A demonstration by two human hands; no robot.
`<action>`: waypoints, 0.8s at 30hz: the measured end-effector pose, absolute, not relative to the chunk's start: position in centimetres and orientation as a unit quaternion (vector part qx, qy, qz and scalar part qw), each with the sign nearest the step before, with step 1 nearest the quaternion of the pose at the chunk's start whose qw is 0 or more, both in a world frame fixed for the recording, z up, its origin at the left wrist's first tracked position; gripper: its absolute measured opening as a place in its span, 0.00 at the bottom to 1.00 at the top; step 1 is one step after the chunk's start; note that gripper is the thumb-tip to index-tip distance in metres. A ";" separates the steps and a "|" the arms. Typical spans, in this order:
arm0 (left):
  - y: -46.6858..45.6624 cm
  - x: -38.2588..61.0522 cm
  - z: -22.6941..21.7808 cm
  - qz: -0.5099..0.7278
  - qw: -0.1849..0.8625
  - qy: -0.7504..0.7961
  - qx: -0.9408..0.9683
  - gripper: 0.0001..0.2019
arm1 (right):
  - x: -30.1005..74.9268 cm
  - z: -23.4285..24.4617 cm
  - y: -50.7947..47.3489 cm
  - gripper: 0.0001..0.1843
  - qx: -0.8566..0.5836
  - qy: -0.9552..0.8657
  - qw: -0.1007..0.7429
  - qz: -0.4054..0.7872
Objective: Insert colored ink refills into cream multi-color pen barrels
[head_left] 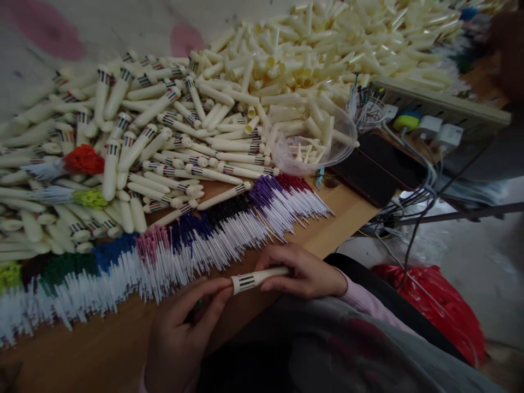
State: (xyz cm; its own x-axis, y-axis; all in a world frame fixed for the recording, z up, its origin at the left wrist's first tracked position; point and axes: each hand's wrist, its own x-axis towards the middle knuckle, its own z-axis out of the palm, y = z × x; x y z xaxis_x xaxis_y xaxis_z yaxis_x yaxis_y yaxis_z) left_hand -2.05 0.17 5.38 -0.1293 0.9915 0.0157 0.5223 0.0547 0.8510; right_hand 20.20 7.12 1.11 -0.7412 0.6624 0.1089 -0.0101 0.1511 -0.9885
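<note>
A cream pen barrel (256, 279) with dark slots round its wide end lies level above my lap. My right hand (305, 270) is closed round its narrow end, thumb below and fingers above. At the slotted end, my left hand (184, 322) has thumb and forefinger pinched together, touching the rim. A small green bit shows between its fingers; what it belongs to is hidden. Just beyond my hands runs a long row of thin white pen refills (221, 234), sorted by coloured ends such as purple (264, 191), pink (153, 243) and green (69, 270).
Assembled multicolour pens (139, 147) are heaped behind the refills. A large pile of hollow cream tubes (303, 60) lies at the back. A clear plastic bowl (282, 164) holds small cream parts. Dark phones (374, 169), a power strip (442, 103) and cables are right; a red bag (442, 311) lies below.
</note>
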 end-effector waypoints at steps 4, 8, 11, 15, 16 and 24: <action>1.4 -2.5 5.8 0.349 0.369 0.634 0.584 0.04 | 20.2 1.1 7.0 0.14 -0.234 -0.711 0.269 0.606; 2.0 -2.9 5.4 0.333 0.419 0.624 0.569 0.04 | 20.2 1.0 6.9 0.13 -0.242 -0.706 0.267 0.610; 2.0 -3.6 4.6 0.311 0.453 0.619 0.562 0.04 | 20.2 0.8 6.9 0.12 -0.239 -0.711 0.272 0.603; 1.9 -4.5 4.0 0.255 0.489 0.615 0.563 0.05 | 20.1 0.8 6.9 0.10 -0.231 -0.713 0.275 0.603; 1.9 -4.5 4.1 0.256 0.484 0.613 0.570 0.05 | 20.1 0.8 6.9 0.09 -0.231 -0.710 0.278 0.604; 2.5 -3.2 5.6 0.387 0.297 0.500 0.716 0.08 | 20.1 1.0 6.8 0.11 -0.232 -0.694 0.285 0.619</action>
State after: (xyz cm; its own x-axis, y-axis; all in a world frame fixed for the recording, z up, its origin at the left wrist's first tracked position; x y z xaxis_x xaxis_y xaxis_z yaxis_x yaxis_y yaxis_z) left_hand -3.20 2.53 5.56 0.2015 0.9450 0.2578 0.4860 -0.3250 0.8113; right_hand 20.06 6.83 1.00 -0.7298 0.6751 0.1079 -0.0304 0.1256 -0.9916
